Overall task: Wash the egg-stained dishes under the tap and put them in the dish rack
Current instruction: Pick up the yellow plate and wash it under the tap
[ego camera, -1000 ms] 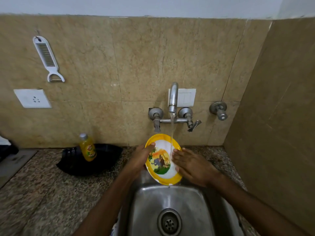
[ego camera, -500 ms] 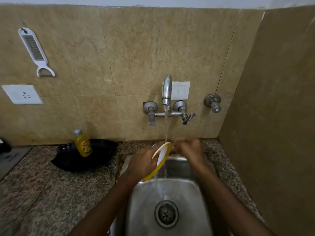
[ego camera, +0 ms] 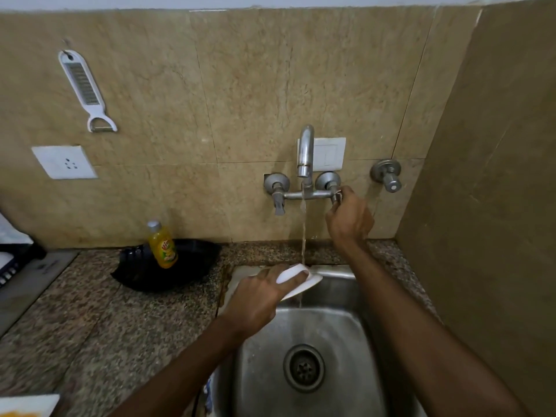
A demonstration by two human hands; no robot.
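Observation:
My left hand (ego camera: 258,296) grips a small plate (ego camera: 296,281) over the back left corner of the steel sink (ego camera: 340,332). The plate is turned over, so only its white underside shows. A thin stream of water runs from the tap (ego camera: 305,152) past the plate's right edge into the basin. My right hand (ego camera: 349,218) is closed around the tap's right handle (ego camera: 337,197) on the wall. A dark dish rack (ego camera: 9,266) shows partly at the far left edge of the counter.
A black tray (ego camera: 186,266) with a yellow dish-soap bottle (ego camera: 162,245) sits on the granite counter left of the sink. A white plate corner (ego camera: 27,406) with yellow stains lies at the bottom left. A grater (ego camera: 84,88) hangs on the tiled wall. A side wall stands close on the right.
My right hand left the plate and rose to the tap's right handle. My left hand turned the plate face down and lowered it toward the sink's left rim.

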